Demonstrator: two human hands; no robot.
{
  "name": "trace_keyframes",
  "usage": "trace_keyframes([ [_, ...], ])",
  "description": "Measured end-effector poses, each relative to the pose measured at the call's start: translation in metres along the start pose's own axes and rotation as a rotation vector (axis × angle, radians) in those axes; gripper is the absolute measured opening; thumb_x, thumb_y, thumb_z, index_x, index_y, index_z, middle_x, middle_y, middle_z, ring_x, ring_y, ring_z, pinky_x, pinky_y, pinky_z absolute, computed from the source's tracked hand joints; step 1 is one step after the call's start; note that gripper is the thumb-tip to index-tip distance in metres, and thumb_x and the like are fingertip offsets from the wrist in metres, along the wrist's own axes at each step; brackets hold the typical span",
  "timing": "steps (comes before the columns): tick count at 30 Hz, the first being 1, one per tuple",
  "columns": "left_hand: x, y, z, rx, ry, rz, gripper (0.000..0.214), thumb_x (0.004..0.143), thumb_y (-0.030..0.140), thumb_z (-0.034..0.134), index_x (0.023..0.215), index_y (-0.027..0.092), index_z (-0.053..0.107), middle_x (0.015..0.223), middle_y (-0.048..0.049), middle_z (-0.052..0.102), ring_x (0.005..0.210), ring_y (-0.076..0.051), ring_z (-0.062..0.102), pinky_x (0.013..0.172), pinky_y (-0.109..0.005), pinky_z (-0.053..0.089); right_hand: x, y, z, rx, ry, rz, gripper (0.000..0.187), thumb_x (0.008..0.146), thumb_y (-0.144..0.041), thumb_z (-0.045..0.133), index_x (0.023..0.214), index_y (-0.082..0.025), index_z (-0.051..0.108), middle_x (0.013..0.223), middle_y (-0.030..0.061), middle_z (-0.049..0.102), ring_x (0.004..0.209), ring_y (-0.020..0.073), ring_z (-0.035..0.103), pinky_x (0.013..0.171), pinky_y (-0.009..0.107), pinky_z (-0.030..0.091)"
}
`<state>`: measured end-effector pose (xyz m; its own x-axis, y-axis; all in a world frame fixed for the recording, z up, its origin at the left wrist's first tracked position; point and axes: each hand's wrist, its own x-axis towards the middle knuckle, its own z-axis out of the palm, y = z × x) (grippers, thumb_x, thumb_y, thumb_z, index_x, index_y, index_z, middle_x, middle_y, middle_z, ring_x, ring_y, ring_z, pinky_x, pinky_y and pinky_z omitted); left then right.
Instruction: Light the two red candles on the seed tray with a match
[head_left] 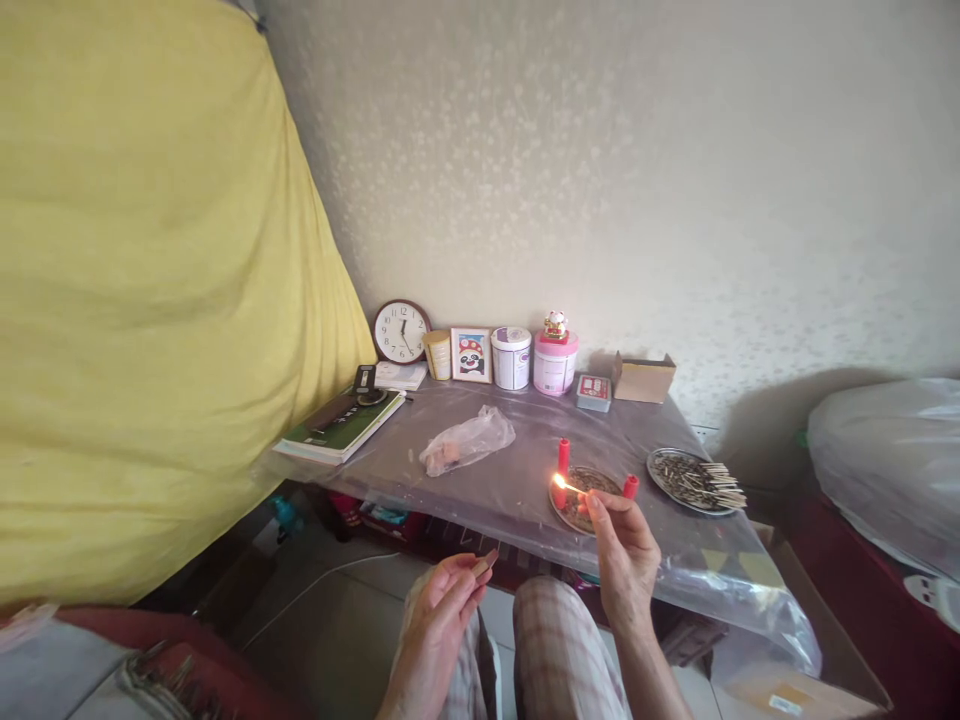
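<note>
My right hand (622, 548) pinches a burning match (566, 486), its flame close to a short red candle (562, 456) at the rim of a small round metal plate (577, 497). A second red candle (631, 486) stands at the plate's right side. My left hand (450, 592) is lower, over my lap, with its fingers closed on a small matchbox (484, 565). My checked trousers (555, 650) show beneath both hands.
The low table (517, 470) wears a plastic sheet. A second plate (694, 480) holds several used matches. A plastic bag (466, 440), books (341, 425), a clock (401, 331), tins, a picture and a cardboard box (643, 378) line the table. A yellow sheet (150, 300) hangs left.
</note>
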<state>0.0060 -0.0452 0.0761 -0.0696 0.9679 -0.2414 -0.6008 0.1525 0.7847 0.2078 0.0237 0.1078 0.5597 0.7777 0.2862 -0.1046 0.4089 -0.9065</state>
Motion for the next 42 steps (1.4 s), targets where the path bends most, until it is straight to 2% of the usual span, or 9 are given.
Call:
trace_keyframes([
  [14, 0.003, -0.004, -0.004, 0.005, -0.002, 0.011, 0.039, 0.073, 0.049, 0.09, 0.096, 0.02, 0.079, 0.11, -0.0115, 0.081, 0.113, -0.028, 0.069, 0.105, -0.043, 0.046, 0.006, -0.003, -0.001, 0.086, -0.007, 0.079, 0.037, 0.061, -0.05, 0.095, 0.074, -0.021, 0.076, 0.076, 0.0026, 0.078, 0.067, 0.0167, 0.069, 0.07, 0.032, 0.058],
  [24, 0.002, -0.001, -0.002, 0.016, 0.009, 0.006, 0.044, 0.069, 0.052, 0.092, 0.095, 0.02, 0.079, 0.107, -0.0114, 0.082, 0.113, -0.029, 0.07, 0.102, -0.041, 0.047, 0.011, -0.011, 0.002, 0.135, 0.042, 0.229, 0.041, 0.048, -0.045, 0.099, 0.073, -0.021, 0.077, 0.074, 0.0002, 0.077, 0.068, 0.0137, 0.066, 0.069, 0.026, 0.052],
  [29, 0.001, 0.002, -0.001, 0.022, 0.01, -0.009, 0.047, 0.066, 0.054, 0.093, 0.094, 0.019, 0.079, 0.108, -0.0109, 0.082, 0.112, -0.028, 0.069, 0.101, -0.04, 0.048, 0.015, -0.015, 0.002, 0.121, 0.015, 0.196, 0.039, 0.052, -0.045, 0.098, 0.074, -0.021, 0.077, 0.075, -0.0009, 0.076, 0.071, 0.0128, 0.065, 0.07, 0.024, 0.052],
  [35, 0.001, 0.001, -0.001, 0.018, 0.02, -0.025, 0.047, 0.065, 0.054, 0.094, 0.094, 0.02, 0.08, 0.106, -0.0093, 0.081, 0.112, -0.027, 0.069, 0.102, -0.04, 0.048, 0.026, -0.016, 0.005, 0.017, -0.006, 0.083, 0.038, 0.06, -0.05, 0.091, 0.076, -0.02, 0.073, 0.072, -0.0018, 0.069, 0.063, 0.012, 0.058, 0.06, 0.024, 0.048],
  [39, 0.001, 0.001, -0.001, 0.023, 0.028, -0.016, 0.047, 0.064, 0.055, 0.094, 0.093, 0.02, 0.08, 0.107, -0.0097, 0.08, 0.111, -0.028, 0.069, 0.102, -0.04, 0.048, 0.033, -0.009, 0.008, -0.041, 0.015, 0.042, 0.04, 0.066, -0.054, 0.086, 0.078, -0.02, 0.07, 0.067, -0.0033, 0.064, 0.056, 0.0106, 0.05, 0.053, 0.024, 0.043],
  [42, 0.001, 0.002, -0.001, 0.031, 0.041, -0.019, 0.05, 0.062, 0.057, 0.094, 0.093, 0.02, 0.08, 0.108, -0.0108, 0.08, 0.111, -0.028, 0.069, 0.102, -0.042, 0.048, 0.037, -0.001, 0.011, -0.09, 0.021, 0.012, 0.041, 0.07, -0.057, 0.083, 0.081, -0.02, 0.07, 0.067, -0.0032, 0.063, 0.056, 0.0115, 0.05, 0.053, 0.025, 0.041],
])
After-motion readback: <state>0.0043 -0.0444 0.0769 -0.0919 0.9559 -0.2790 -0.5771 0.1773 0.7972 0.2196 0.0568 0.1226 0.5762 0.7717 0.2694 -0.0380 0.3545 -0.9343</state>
